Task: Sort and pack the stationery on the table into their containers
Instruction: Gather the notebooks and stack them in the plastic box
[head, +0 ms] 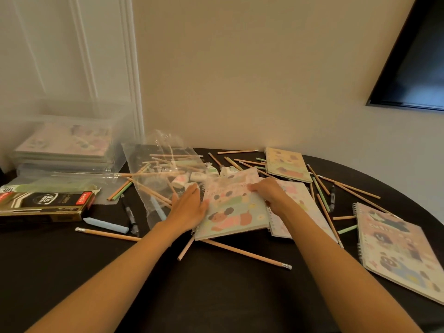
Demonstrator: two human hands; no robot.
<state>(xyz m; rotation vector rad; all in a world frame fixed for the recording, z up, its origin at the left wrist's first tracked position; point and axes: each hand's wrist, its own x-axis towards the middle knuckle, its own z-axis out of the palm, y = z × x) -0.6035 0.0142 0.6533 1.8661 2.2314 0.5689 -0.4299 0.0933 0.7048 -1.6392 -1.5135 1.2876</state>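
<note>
A pastel spiral notebook with a puppy on its cover (234, 210) lies in the middle of the dark table (168, 284). My left hand (188, 207) lies with straight fingers against its left edge. My right hand (270, 193) grips its far right corner, fingers curled over the cover. Under it sits a second notebook (300, 212). Two more notebooks lie apart: a yellow one (287, 164) at the back and a larger one (396, 248) at the right. Wooden pencils (249, 254) are scattered all round.
A clear plastic box (64, 145) holding stacked notebooks stands at the back left. A clear bag (158, 179) with pencils and small erasers lies beside it. A black-and-gold pen carton (45, 205), a blue chalk-like stick (105, 224) and black pens (131, 217) lie at the left. A dark screen hangs top right.
</note>
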